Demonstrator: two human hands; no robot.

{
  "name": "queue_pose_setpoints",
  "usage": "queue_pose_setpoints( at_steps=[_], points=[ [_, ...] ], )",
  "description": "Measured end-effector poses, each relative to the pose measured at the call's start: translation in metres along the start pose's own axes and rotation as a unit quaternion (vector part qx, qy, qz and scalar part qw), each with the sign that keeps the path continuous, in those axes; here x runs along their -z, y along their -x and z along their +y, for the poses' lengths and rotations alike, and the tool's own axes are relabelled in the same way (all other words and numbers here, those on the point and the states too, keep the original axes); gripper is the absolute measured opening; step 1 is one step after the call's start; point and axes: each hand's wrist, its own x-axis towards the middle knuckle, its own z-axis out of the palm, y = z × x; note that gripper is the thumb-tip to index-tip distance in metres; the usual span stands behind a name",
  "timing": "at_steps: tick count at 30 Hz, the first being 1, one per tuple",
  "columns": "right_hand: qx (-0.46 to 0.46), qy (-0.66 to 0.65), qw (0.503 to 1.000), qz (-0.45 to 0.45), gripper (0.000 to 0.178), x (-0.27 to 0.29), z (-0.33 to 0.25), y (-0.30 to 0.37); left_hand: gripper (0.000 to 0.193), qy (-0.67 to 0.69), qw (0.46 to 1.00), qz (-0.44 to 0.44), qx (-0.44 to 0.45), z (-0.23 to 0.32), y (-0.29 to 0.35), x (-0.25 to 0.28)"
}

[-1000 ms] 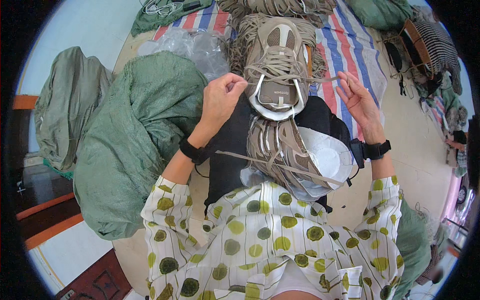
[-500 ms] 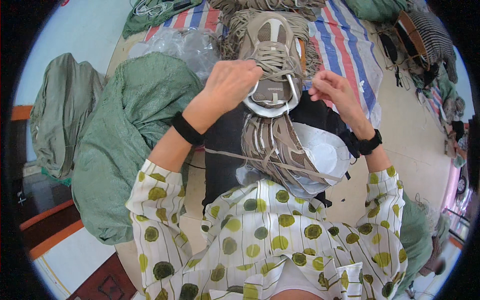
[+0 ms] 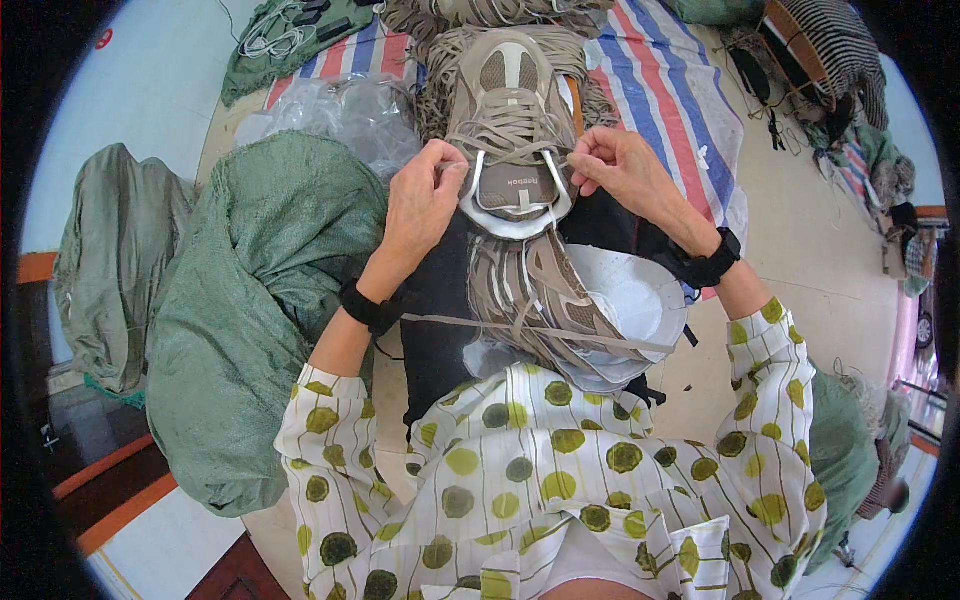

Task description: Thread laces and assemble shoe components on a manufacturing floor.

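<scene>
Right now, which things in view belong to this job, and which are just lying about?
In the job:
brown shoe between left hand and right hand
its laces
probably the shoe uppers nearer the wearer

Apparently lying about:
large green sack
clear plastic
white cable

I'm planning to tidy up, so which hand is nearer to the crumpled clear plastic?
Left. The left hand is just below and right of the crumpled clear plastic; the right hand is farther, across the laced shoe.

Green sack [image 3: 250, 330] near clear plastic [image 3: 345, 118]; striped sheet [image 3: 665, 110].
</scene>
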Motion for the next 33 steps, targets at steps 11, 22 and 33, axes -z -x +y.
queue_pose_setpoints(
  at_steps=[11,22,33],
  points=[
    [0.145,0.309,0.936,0.087,0.015,-0.031,-0.004,-0.008,0.012,-0.139,0.980,0.083,-0.115,0.007,0.005,-0.011],
    [0.170,0.359,0.909,0.129,0.020,-0.026,0.001,0.011,0.012,-0.361,0.917,0.095,-0.144,0.013,0.011,-0.009],
    [0.232,0.702,0.674,0.000,0.030,-0.046,-0.031,0.004,0.012,-0.580,0.764,-0.026,-0.283,0.043,-0.001,-0.014]
  ],
)
